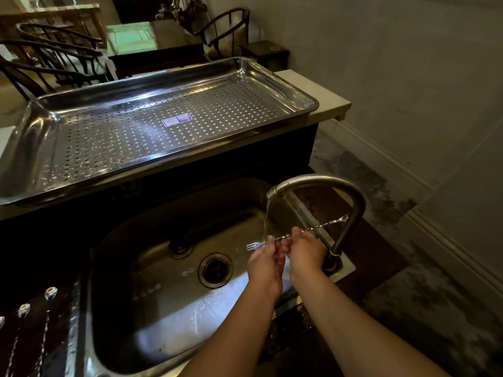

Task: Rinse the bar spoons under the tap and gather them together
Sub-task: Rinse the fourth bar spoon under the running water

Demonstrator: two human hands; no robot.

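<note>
Three more bar spoons (23,333) lie on the dark tabletop beside the sink (114,268), over which both hands, left (265,263) and right (306,251), pinch a twisted bar spoon (318,227) crosswise under the tap's (326,186) running stream.

Bar spoon (310,229) rinsed under the running tap (321,183)

Left hand (265,263) and right hand (306,253) both pinch its twisted stem over the sink (114,268); more spoons (24,308) lie at the sink's left.
</note>
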